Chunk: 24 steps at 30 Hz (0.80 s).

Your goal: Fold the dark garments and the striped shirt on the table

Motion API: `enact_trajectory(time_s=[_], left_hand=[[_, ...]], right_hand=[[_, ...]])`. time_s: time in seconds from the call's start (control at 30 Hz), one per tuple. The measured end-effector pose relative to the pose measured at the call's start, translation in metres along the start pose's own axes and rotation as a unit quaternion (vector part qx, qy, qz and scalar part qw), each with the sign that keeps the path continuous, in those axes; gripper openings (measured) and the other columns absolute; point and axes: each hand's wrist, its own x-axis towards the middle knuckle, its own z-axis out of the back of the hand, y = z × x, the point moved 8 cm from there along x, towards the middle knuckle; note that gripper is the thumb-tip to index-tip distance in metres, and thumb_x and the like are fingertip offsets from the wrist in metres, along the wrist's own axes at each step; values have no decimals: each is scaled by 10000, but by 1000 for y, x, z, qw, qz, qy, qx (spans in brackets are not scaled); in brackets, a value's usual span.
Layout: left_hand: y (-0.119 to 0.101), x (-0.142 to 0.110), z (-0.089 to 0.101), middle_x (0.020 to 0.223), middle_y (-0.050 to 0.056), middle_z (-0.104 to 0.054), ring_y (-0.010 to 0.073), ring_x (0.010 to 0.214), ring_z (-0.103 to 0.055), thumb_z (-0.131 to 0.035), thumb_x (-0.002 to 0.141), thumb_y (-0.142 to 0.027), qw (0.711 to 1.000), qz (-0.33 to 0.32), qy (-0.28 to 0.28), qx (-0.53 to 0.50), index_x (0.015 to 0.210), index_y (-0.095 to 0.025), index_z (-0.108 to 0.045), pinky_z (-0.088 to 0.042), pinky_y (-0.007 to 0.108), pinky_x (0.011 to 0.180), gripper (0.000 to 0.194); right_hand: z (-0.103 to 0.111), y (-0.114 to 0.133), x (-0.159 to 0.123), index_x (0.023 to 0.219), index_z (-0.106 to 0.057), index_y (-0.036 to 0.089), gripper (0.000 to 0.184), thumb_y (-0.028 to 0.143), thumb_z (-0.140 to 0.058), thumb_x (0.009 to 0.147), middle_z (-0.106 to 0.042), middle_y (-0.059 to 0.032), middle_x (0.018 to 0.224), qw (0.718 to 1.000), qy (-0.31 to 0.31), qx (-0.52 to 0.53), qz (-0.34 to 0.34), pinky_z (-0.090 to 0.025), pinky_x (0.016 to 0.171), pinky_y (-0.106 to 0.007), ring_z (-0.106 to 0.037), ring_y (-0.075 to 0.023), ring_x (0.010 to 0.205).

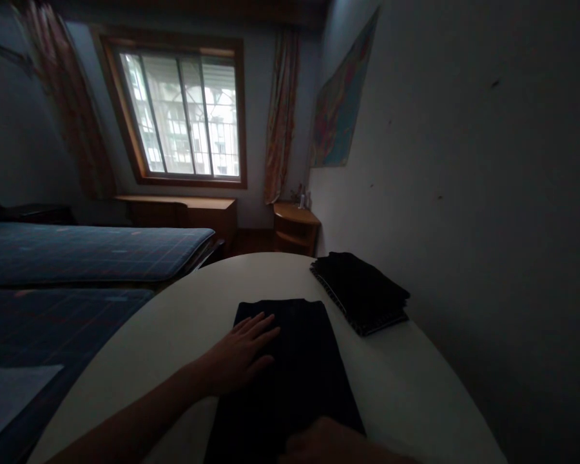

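Note:
A long, dark folded garment [299, 361], its exact kind hard to make out in the dim light, lies flat on a round white table [174, 335]. Palm down on its left side rests my left hand [244, 354], fingers stretched out and apart. Lower down, my right hand [323, 441] is over the near part of the cloth; it is dark and blurred, with its fingers hidden. To the far right on the table sits a stack of folded dark clothes [360, 290], apart from both hands.
Beds with blue checked mattresses [91, 251] stand to the left, close to the table. A wooden corner shelf [297, 216] and a desk [207, 205] are at the back below the window [188, 116]. The wall [444, 258] runs along the right.

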Motion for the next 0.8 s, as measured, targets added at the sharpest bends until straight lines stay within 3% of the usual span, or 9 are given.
enact_trajectory(time_s=[0.07,0.1,0.2,0.3,0.4,0.5,0.6,0.7,0.8], left_hand=[[15,11,-7,1616,75,-216,297,1490,-160,-343,1009,-527,999,25,11,22,1523,-269,-315,-204,539,1190,575],[22,16,-10,1618,74,-208,293,1492,-149,-332,1008,-541,999,38,14,30,1524,-265,-314,-191,532,1195,585],[44,26,-16,1622,71,-191,292,1494,-140,-299,1008,-561,996,71,28,40,1530,-269,-302,-175,516,1197,598],[60,34,-20,1621,74,-205,303,1487,-174,-271,1008,-570,994,91,26,47,1528,-267,-309,-187,512,1190,603],[68,41,-17,1597,117,-275,298,1441,-310,-332,995,-546,994,97,-14,46,1506,-212,-354,-254,476,1167,611],[75,48,-10,1487,166,-454,306,1330,-464,-432,961,-478,992,120,-39,23,1465,-148,-406,-333,470,1116,603],[86,56,-4,1398,188,-539,323,1273,-511,-549,887,-461,987,154,-18,-37,1426,-116,-444,-370,455,1085,648],[98,63,-4,1368,181,-568,306,1216,-562,-656,794,-460,974,180,43,-127,1409,-116,-452,-433,395,1021,733],[104,67,-4,1185,119,-688,270,1036,-656,-709,724,-430,964,180,99,-167,1255,-138,-583,-509,332,865,619]], right_hand=[[34,-14,4,1099,-692,277,210,310,-615,907,-747,0,965,1000,-5,24,-6,-507,678,-249,-689,-157,846],[52,-29,5,1100,-693,245,240,353,-607,904,-743,-29,987,998,-24,32,-45,-516,787,-303,-684,-190,910],[83,-81,6,1287,-608,199,386,326,-571,925,-654,-106,1267,988,-72,35,-136,-437,1018,-388,-592,-245,1175],[78,-137,2,1436,-477,157,558,426,-528,950,-421,-166,1514,971,-78,8,-224,-293,1147,-480,-359,-321,1405],[60,-175,-1,1438,-476,150,564,475,-451,977,-395,-165,1531,961,-70,23,-266,-261,1168,-483,-332,-308,1424],[55,-196,-4,1445,-454,122,585,477,-431,980,-387,-170,1534,952,-88,66,-287,-264,1172,-455,-323,-279,1431],[57,-216,-8,1484,-373,79,772,553,-546,899,-386,-200,1527,932,-85,136,-325,-288,1165,-422,-362,-282,1411],[57,-234,-11,1487,-374,105,946,577,-720,744,-448,-183,1490,911,-54,204,-354,-360,1119,-382,-464,-287,1336],[56,-247,-12,1385,-522,131,886,518,-813,643,-589,-148,1357,897,-5,234,-375,-464,990,-341,-585,-279,1186]])
